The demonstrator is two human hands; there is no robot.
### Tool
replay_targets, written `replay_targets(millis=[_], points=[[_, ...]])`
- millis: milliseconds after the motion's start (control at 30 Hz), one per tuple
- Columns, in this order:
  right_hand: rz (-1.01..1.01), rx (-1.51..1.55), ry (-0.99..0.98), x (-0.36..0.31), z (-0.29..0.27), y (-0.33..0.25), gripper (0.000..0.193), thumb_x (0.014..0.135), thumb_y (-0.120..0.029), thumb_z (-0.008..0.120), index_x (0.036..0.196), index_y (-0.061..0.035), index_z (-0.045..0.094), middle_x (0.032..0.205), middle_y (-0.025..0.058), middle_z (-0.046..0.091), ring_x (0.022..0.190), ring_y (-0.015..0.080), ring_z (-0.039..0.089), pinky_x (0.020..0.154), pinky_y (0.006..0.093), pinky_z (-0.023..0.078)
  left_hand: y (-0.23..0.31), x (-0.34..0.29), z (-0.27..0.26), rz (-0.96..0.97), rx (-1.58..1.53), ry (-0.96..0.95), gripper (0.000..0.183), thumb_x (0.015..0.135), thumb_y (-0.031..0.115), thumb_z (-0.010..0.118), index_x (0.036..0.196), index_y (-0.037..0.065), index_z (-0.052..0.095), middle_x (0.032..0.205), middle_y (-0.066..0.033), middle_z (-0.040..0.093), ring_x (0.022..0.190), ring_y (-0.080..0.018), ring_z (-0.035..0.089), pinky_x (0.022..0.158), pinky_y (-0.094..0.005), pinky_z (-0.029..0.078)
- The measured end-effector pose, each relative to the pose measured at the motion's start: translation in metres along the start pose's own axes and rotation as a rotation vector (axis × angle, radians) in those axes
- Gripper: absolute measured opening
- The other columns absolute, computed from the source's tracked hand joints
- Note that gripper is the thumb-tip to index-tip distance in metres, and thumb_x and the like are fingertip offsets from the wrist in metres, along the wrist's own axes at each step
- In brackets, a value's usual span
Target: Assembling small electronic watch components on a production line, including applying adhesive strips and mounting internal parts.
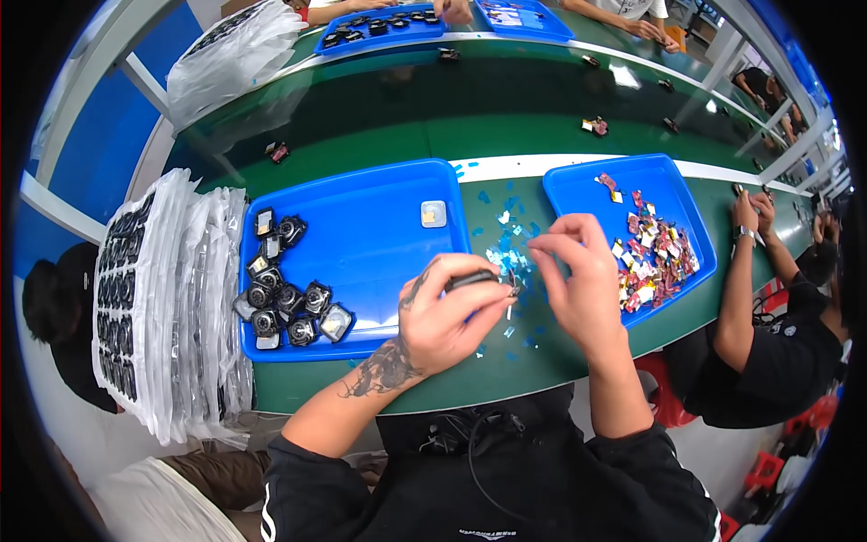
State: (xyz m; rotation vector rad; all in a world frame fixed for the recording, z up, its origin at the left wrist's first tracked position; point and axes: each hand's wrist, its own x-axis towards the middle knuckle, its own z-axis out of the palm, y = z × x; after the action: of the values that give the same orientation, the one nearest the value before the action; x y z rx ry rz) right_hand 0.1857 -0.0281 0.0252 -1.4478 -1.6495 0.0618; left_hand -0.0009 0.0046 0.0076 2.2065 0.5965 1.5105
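My left hand [449, 312] grips a black watch case [471, 279] on edge between thumb and fingers, above the gap between two blue trays. A small part [514, 285], too fine to name, shows by the thumb tip. My right hand [582, 280] hovers just to the right, apart from the case, thumb and index finger nearly together; whatever they pinch is too small to make out. Beneath the hands, scraps of blue film [508, 237] lie scattered on the green table. Several black watch cases [289, 298] rest at the left of the left tray [361, 262].
One pale square case [433, 214] sits in the left tray's far right. Small red, white and yellow parts [655, 257] fill much of the right tray [562, 190]. Stacked, plastic-wrapped trays [172, 307] stand far left. Beyond runs a green conveyor belt [361, 122] carrying parts. Co-workers sit opposite and right.
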Motion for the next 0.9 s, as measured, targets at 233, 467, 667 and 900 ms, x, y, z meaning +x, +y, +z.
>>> replay_targets(millis=[233,467,667,900], points=[[0.031,0.09,-0.034,-0.005,0.0,0.011,0.02,0.076,0.001,0.072,0.096,-0.0009,0.069,0.086,0.0125,0.067,0.077,0.0252,0.066,0.069,0.0331,0.052,-0.001,0.004,0.001,-0.322,-0.233,0.074,0.016,0.075,-0.008,0.072,0.088,-0.001,0.066,0.096,-0.0124,0.061,0.083,-0.0151,0.062,0.07,-0.0255,0.05],[-0.159,0.354,-0.128,0.005,0.002,-0.009,0.025,0.074,0.003,0.073,0.098,-0.0012,0.071,0.086,0.0098,0.068,0.076,0.0225,0.065,0.068,0.0313,0.052,-0.009,-0.001,0.004,-0.436,-0.402,0.012,0.012,0.08,-0.004,0.07,0.091,-0.002,0.066,0.098,-0.0094,0.06,0.086,-0.013,0.061,0.074,-0.0236,0.049],[-0.097,0.348,-0.149,-0.002,0.006,-0.014,0.026,0.075,0.006,0.071,0.099,-0.0011,0.07,0.086,0.0103,0.068,0.076,0.0224,0.065,0.066,0.0304,0.052,-0.008,0.001,0.005,-0.658,-0.664,-0.045,0.008,0.086,0.001,0.067,0.093,-0.002,0.066,0.098,-0.0062,0.057,0.085,-0.0111,0.061,0.072,-0.0229,0.05],[0.133,0.486,-0.048,-0.015,0.014,-0.008,0.019,0.08,0.006,0.068,0.098,0.0012,0.068,0.089,0.0108,0.067,0.078,0.0178,0.066,0.068,0.0274,0.053,-0.008,0.001,0.005,-0.731,-0.724,-0.078,0.031,0.094,0.002,0.054,0.125,-0.001,0.056,0.115,-0.0124,0.059,0.086,-0.0127,0.061,0.07,-0.0244,0.051]])
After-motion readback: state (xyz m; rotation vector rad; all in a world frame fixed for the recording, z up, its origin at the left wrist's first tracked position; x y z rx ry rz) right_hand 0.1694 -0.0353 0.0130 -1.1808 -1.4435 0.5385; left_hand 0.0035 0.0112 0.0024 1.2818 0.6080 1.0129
